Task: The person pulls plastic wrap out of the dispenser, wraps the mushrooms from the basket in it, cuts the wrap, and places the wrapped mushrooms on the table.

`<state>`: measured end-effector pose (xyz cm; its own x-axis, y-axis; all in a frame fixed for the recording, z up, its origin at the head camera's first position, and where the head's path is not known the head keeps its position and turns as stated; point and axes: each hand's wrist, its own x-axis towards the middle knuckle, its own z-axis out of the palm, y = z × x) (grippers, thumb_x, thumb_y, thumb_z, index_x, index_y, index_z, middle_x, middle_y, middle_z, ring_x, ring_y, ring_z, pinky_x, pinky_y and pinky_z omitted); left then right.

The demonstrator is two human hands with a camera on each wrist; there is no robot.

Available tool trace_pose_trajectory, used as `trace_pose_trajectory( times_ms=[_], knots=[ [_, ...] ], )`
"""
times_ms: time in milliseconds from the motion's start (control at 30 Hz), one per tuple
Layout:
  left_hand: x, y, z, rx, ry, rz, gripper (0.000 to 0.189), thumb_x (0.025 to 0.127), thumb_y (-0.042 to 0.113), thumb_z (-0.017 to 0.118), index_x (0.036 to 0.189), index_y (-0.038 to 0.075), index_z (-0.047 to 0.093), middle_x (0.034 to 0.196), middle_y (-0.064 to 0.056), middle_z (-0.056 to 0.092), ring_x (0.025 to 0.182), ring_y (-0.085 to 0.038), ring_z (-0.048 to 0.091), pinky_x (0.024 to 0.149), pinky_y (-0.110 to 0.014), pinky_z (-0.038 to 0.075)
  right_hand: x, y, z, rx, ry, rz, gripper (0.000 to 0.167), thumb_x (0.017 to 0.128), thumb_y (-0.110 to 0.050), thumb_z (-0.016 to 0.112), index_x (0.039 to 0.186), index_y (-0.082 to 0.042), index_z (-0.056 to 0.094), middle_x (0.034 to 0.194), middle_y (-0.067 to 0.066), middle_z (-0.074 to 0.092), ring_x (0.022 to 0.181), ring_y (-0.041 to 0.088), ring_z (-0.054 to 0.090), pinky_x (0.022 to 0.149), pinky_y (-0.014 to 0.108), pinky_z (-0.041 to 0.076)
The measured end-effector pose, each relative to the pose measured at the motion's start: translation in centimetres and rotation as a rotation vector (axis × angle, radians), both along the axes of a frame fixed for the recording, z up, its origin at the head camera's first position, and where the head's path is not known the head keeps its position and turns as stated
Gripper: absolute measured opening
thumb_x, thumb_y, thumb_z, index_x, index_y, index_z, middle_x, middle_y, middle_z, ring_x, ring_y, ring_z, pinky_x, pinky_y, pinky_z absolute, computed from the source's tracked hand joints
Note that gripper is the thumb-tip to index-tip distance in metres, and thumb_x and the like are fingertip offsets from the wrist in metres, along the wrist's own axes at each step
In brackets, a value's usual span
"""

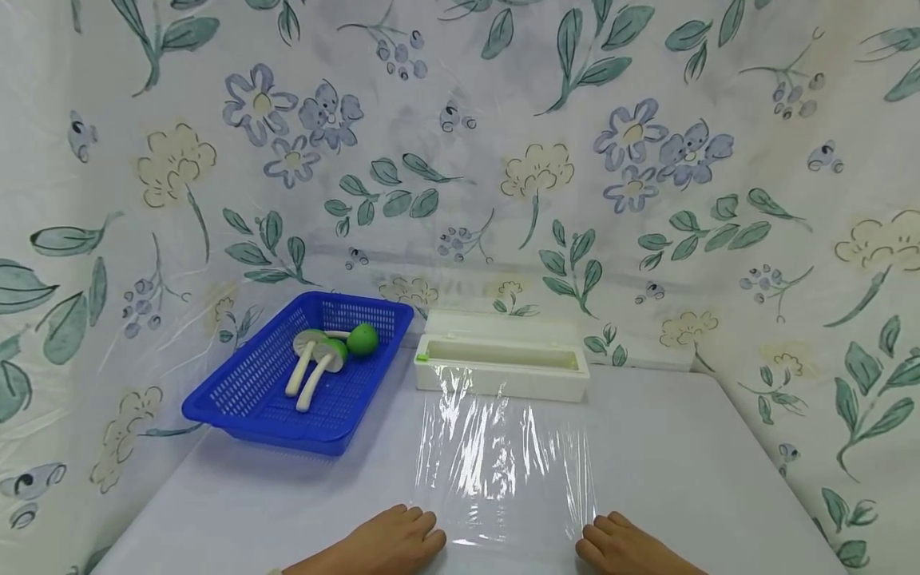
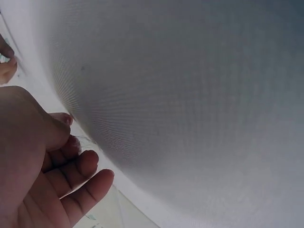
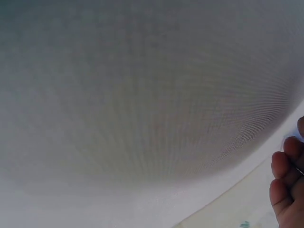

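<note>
A clear sheet of cling film (image 1: 503,471) stretches over the white table from a white dispenser box (image 1: 503,382) toward the near edge. My left hand (image 1: 398,541) pinches the film's near left corner. At the near right corner, my right hand (image 1: 624,547) pinches it too. The left wrist view shows the left hand (image 2: 52,166) with thumb and forefinger together at a bit of film and the other fingers loosely bent. Only curled fingertips of the right hand (image 3: 287,180) enter the right wrist view; the film there is barely visible.
Left of the box stands a blue plastic basket (image 1: 262,427), holding several mushrooms with green caps and white stems, one of them the green-capped mushroom (image 1: 362,340). The dispenser's lid (image 1: 503,326) is raised. A small green piece (image 1: 422,358) sits on the box's left end. Floral sheeting (image 1: 460,120) surrounds the table.
</note>
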<state>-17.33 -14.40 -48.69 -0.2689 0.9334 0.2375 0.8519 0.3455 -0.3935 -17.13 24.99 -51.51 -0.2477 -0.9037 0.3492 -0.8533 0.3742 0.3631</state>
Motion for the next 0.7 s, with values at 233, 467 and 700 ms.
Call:
trace_pose_trajectory(
  times_ms=[233,467,700],
  knots=[
    [0.1,-0.1,0.2,-0.012,-0.095,0.043,0.045,0.091,0.064,0.049,0.087,0.019,0.051,0.068,0.01,0.036,0.057,-0.002,0.029,0.051,-0.018,0.017,0.2,0.0,0.5,0.031,-0.273,-0.05,0.032,0.096,-0.048,0.054,0.088,-0.017,0.054,0.075,-0.016,0.039,0.068,-0.004,0.032,0.059,0.009,0.024],
    [0.0,-0.3,0.1,-0.02,-0.115,0.039,0.046,0.089,0.065,0.05,0.088,0.02,0.053,0.069,0.011,0.037,0.058,-0.001,0.029,0.051,-0.018,0.018,0.2,0.1,0.7,-0.012,-0.365,-0.042,0.019,0.098,-0.029,0.059,0.101,-0.012,0.055,0.082,-0.013,0.049,0.073,-0.002,0.046,0.064,0.01,0.035],
    [0.1,-0.2,0.4,-0.032,-0.087,0.065,0.048,0.089,0.066,0.049,0.088,0.019,0.055,0.068,0.01,0.04,0.056,-0.002,0.031,0.05,-0.019,0.019,0.2,0.3,1.4,0.012,-0.469,-0.111,0.019,0.099,-0.028,0.058,0.11,-0.013,0.055,0.09,-0.012,0.057,0.079,0.001,0.054,0.066,0.013,0.043]
  ],
)
